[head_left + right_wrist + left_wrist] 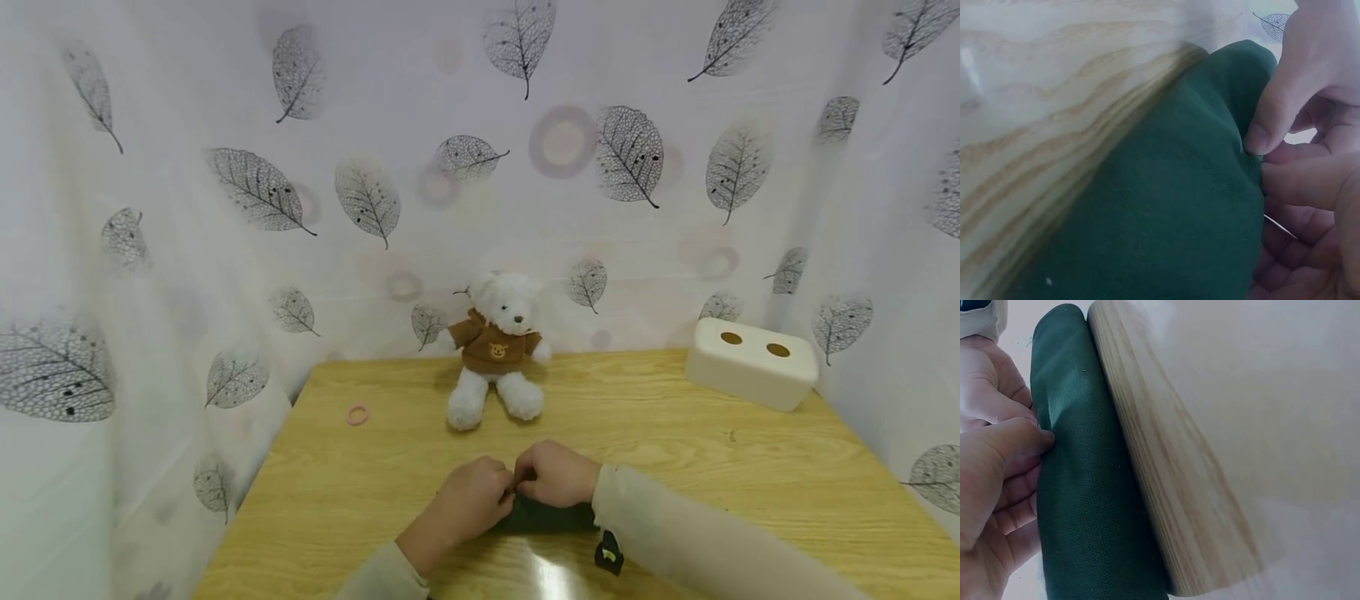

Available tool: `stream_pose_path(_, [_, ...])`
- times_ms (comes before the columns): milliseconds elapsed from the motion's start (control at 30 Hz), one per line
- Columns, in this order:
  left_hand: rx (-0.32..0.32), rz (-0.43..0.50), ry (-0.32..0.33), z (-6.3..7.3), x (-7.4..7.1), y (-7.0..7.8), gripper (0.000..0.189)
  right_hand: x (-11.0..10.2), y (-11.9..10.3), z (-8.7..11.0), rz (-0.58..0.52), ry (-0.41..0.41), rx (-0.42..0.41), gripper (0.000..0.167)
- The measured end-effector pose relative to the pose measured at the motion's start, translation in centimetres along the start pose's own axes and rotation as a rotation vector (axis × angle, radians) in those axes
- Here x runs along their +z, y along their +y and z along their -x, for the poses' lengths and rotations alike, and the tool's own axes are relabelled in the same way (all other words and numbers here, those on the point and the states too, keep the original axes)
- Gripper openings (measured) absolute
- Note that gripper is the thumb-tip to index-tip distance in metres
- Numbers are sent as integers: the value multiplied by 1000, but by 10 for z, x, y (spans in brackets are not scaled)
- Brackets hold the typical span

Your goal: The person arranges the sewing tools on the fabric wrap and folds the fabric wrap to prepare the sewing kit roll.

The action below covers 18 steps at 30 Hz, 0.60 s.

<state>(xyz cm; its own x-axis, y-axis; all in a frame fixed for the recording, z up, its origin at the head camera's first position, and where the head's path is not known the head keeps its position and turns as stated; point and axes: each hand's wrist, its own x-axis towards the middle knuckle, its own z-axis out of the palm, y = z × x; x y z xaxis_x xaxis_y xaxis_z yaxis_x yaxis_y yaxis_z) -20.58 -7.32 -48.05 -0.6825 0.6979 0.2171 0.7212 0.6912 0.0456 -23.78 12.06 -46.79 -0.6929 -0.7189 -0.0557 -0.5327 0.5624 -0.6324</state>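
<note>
A long dark green cloth item, like a slim pouch (547,517), lies near the front of the wooden table, partly hidden under my hands. Along its far edge, my left hand (468,500) pinches the cloth between thumb and fingers. My right hand (558,475) pinches the same edge right beside it, the fingertips of both hands nearly touching. In the left wrist view the green cloth (1091,469) looks smooth and finely textured. Small folds run from the pinched spot on the cloth (1166,187) in the right wrist view. A black tab (609,553) with a yellow-green mark sticks out near my right sleeve.
A white teddy bear (498,350) in a brown hoodie sits at the table's back edge. To its left lies a pink ring (357,414). A cream box (752,363) with two round holes stands back right. Leaf-patterned curtains (465,225) surround the wooden table (360,483).
</note>
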Motion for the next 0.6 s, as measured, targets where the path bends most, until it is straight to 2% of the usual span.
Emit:
stream_pose_path(333, [25,-98,43,0,0,4,25,4,1,1,63,-3,-51,12])
stream_pose_path(600, [33,-120,28,-1,1,2,22,7,3,-1,98,-8,-68,10])
